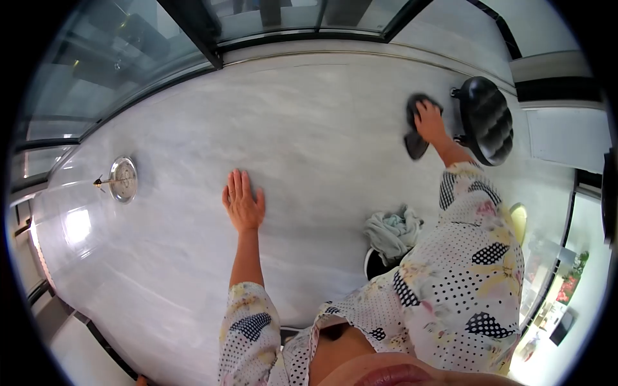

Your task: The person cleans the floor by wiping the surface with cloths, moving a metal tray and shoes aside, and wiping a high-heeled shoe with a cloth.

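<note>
My left hand lies flat on the pale grey floor, fingers stretched out and nothing in it. At the upper right my right hand reaches out, its fingers curled over a black slipper. The slipper is slightly blurred, and my hand and wrist cover part of it. Right beside that hand a black padded stool appears with its short legs toward the slipper. Nearer my body, a crumpled grey-green cloth lies on a dark thing with a white rim, partly hidden by my clothing.
A round silver metal piece with a thin rod is on the floor at far left. Dark-framed glass panels border the floor at the upper left. A yellow-green object shows behind my right sleeve. White furniture stands at the right.
</note>
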A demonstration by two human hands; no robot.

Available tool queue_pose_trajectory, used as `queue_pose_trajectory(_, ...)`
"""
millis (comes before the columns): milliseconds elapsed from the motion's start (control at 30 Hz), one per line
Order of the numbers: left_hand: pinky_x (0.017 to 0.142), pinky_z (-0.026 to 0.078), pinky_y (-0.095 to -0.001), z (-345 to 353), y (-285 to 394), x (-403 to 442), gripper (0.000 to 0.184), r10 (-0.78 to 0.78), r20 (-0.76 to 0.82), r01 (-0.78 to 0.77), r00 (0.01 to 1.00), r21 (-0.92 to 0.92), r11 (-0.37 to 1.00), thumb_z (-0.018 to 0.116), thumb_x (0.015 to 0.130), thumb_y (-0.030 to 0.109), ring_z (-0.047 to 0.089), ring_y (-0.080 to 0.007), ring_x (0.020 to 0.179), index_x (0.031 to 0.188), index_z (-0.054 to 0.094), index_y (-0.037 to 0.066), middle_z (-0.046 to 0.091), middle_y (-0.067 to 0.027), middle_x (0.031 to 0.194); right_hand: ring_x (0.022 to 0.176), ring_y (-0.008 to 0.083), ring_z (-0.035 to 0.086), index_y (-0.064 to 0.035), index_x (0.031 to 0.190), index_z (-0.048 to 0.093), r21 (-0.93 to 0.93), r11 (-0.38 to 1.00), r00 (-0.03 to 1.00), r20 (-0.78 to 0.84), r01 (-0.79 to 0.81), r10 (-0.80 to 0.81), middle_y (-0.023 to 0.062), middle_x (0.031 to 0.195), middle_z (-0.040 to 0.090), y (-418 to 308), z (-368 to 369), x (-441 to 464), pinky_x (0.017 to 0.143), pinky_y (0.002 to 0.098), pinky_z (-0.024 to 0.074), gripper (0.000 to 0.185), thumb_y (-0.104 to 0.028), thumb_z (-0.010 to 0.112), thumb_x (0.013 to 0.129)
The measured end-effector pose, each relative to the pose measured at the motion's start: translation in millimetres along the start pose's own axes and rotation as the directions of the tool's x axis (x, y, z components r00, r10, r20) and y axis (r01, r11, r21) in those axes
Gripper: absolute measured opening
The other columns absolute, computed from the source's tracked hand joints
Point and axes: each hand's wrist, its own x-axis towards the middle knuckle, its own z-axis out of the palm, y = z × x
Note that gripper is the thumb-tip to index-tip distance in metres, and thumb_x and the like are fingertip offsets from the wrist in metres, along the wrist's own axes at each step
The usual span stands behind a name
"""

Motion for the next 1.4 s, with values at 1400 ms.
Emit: queue_pose_trajectory(1400, 0.081, 0.05, -0.0299, -75.1, 120.6, -152.1, 0.037, 0.398, 0.493, 0.41, 0.774, -0.868, 0.278, 0.068, 0.077, 0.014, 0.06, -0.0137, 0.095, 0.112, 0.06, 0.008, 0.064, -0.0073, 0.106, 0.114, 0.0321, 0.052, -0.0123, 0.114, 0.058, 0.595, 0.753, 0.955, -0.099, 0.282, -0.28, 0.0111, 0.123, 0.056, -220.3, -3.1, 35.0, 0.088, 0.045, 0.0468, 0.032, -0.022, 0.057, 0.084)
